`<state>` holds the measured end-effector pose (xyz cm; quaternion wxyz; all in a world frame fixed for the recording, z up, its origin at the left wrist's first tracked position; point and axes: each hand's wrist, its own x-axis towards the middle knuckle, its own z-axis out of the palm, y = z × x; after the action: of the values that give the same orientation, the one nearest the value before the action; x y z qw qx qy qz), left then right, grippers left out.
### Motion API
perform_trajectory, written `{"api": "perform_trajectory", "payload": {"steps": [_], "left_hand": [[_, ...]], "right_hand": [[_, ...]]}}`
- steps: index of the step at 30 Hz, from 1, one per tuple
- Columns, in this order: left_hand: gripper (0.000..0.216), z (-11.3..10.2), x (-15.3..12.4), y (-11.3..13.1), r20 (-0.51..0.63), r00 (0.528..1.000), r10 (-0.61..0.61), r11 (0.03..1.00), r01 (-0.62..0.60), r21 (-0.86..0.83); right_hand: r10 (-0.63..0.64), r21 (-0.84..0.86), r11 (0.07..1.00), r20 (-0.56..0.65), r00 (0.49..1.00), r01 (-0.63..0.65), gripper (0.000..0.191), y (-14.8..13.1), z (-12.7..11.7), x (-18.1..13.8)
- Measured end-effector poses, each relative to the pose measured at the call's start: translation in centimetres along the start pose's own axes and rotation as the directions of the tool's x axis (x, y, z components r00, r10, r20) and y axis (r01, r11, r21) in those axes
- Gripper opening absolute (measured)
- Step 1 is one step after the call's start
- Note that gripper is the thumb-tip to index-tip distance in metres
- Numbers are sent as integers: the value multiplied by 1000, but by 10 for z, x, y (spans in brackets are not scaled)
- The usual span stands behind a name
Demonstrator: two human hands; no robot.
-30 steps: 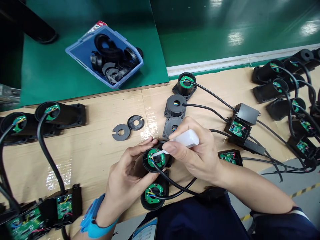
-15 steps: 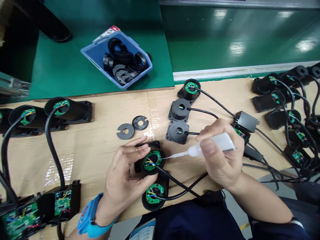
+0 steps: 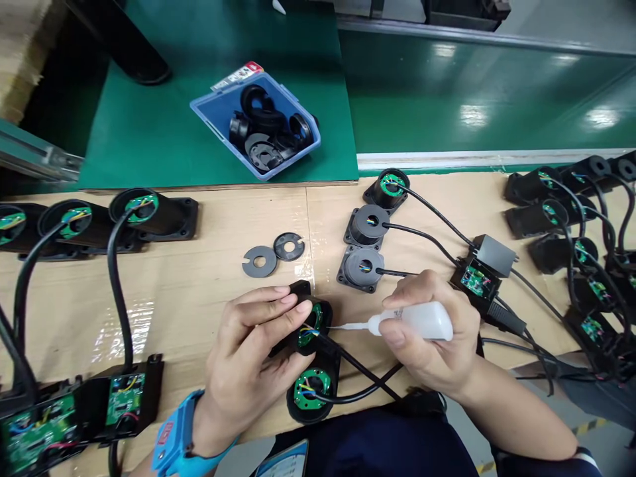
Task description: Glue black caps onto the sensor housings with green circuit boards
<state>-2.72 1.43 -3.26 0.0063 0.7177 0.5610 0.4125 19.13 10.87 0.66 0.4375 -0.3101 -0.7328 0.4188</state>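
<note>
My left hand [image 3: 251, 351] is wrapped round a black round housing [image 3: 312, 323] with a green circuit board and coloured wires inside, tilting its open face to the right. My right hand [image 3: 430, 334] grips a small white squeeze bottle [image 3: 422, 321]; its thin nozzle points left and its tip sits at the housing's rim. A second black housing [image 3: 311, 391] with a green board lies just below, and a black cable runs from it across my lap.
Two grey slotted washers [image 3: 273, 255] lie on the cardboard ahead of my left hand. A blue tray [image 3: 218, 112] of black parts sits on the green mat. Three more housings [image 3: 368, 245] with cables lead to a small box [image 3: 479, 271]. Rows of black units line the left and right.
The housing in my left hand has tipped so its face turns more to the right. The bottle's nozzle has moved off the board's centre to the rim, now lying nearly level.
</note>
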Motion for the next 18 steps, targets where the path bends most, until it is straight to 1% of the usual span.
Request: {"api": "perform_trajectory", "payload": {"steps": [4,9,11,14,18], "left_hand": [[40,-2,0,0,10,1000,7,1000,-7,9],[40,-2,1,0,24,1000,-3,1000,3,4],[42,-1,1,0,21,1000,-8,1000,8,0],[47,0,0,0,6,1000,-11,1000,11,-3],[48,-1,-1,-1,21,1000,-11,1000,11,-3]], "right_hand": [[-40,-58,997,6,999,41,23,-1,2,1],[-92,-128,988,-25,995,88,27,-1,1,2],[-103,-129,987,-27,994,98,27,-1,0,3],[-124,-119,985,5,992,124,27,-4,0,5],[-135,-99,986,30,990,137,26,-6,0,5]]}}
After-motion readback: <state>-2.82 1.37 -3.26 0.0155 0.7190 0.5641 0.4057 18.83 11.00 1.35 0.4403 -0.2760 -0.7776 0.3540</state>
